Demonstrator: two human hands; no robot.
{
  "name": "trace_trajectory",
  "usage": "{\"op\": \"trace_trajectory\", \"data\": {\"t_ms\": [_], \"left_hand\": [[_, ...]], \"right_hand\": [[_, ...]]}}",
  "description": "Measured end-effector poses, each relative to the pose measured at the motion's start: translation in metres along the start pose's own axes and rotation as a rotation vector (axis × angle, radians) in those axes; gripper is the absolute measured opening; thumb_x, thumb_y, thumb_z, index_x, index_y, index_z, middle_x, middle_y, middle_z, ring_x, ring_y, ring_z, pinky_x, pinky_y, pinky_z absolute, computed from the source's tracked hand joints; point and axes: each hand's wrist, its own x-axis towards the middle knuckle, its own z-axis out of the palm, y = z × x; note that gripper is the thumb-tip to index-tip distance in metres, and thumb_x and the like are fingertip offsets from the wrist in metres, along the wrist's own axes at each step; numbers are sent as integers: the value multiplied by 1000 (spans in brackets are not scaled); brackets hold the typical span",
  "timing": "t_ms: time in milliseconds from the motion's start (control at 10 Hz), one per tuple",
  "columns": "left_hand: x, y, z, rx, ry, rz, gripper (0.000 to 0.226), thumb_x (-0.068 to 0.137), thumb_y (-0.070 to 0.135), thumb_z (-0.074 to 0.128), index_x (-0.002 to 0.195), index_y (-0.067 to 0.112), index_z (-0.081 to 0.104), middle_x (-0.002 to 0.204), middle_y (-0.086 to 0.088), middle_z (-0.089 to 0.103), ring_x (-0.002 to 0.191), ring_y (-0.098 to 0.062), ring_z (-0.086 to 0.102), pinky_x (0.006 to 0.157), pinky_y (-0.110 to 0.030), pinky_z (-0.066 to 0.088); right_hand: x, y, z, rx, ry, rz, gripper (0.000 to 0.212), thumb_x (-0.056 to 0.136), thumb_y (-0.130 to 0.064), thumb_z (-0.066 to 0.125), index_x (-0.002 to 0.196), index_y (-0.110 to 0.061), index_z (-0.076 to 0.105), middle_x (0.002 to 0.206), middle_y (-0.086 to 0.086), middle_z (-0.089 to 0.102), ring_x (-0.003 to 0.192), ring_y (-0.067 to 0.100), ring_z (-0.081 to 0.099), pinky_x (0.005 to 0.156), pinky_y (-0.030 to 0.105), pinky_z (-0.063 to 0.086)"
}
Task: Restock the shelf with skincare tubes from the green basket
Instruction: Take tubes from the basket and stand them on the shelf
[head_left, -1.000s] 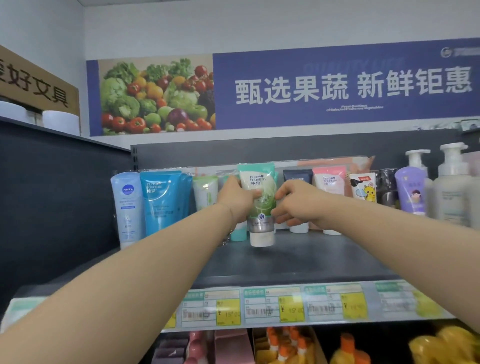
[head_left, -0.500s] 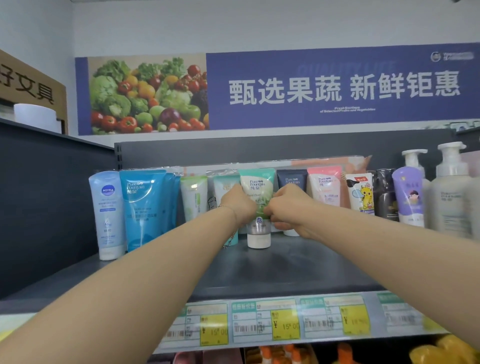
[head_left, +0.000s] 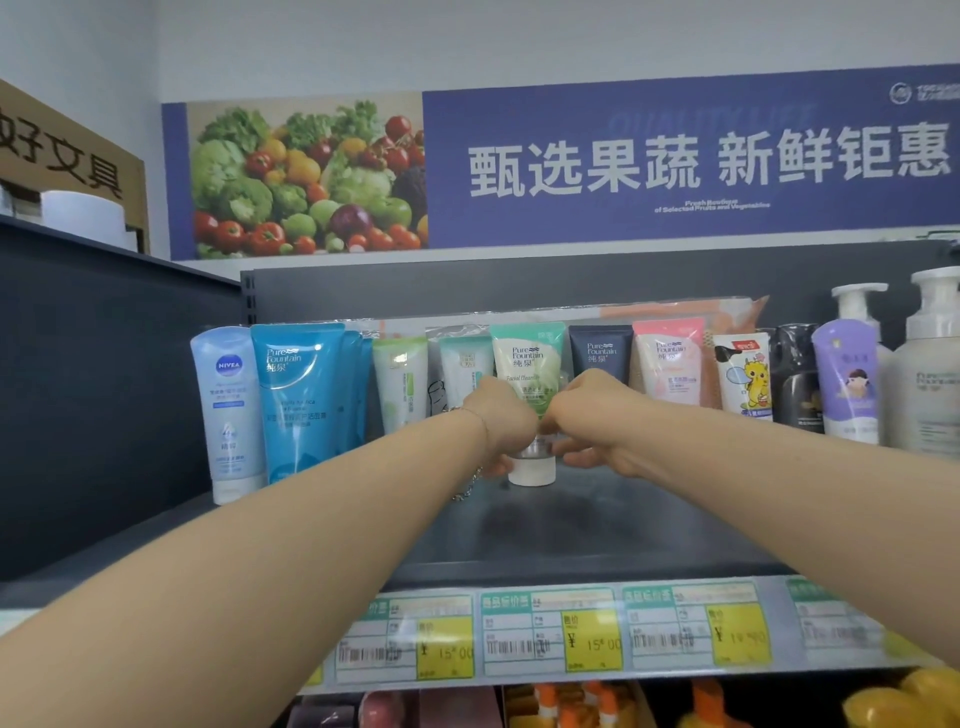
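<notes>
A green-and-white Pure Fountain tube stands cap-down on the dark shelf, in the middle of a row of skincare tubes. My left hand grips its lower left side, and my right hand grips its lower right side near the silver collar and white cap. Both hands hide the tube's lower body. Its neighbours are a pale teal tube on the left and a navy tube on the right. The green basket is not in view.
Left along the row stand a white-green tube, large blue tubes and a Nivea tube. To the right are a pink tube, a cartoon tube and pump bottles. Price tags line the shelf edge.
Both hands have slid down the green tube towards its cap, and the tube now stands further back in line with the row. The camera has shifted slightly.
</notes>
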Motion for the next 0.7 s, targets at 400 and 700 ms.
{"op": "trace_trajectory", "data": {"t_ms": [400, 700], "left_hand": [[-14, 4, 8, 27, -111, 24, 5, 92, 6, 48, 90, 6, 52, 91, -14, 52, 68, -28, 47, 70, -38, 45], [-44, -5, -14, 551, 98, 255, 21, 85, 11, 51, 100, 7, 66, 104, -9, 66, 96, -26, 61, 83, -34, 53]], "right_hand": [[3, 5, -7, -74, -23, 11, 17, 84, -4, 54, 99, -12, 58, 90, 9, 62, 73, 20, 55, 66, 29, 50], [-38, 9, -36, -1053, 53, -528, 18, 83, -24, 51, 98, -16, 58, 102, 5, 63, 93, 28, 58, 74, 35, 50]]}}
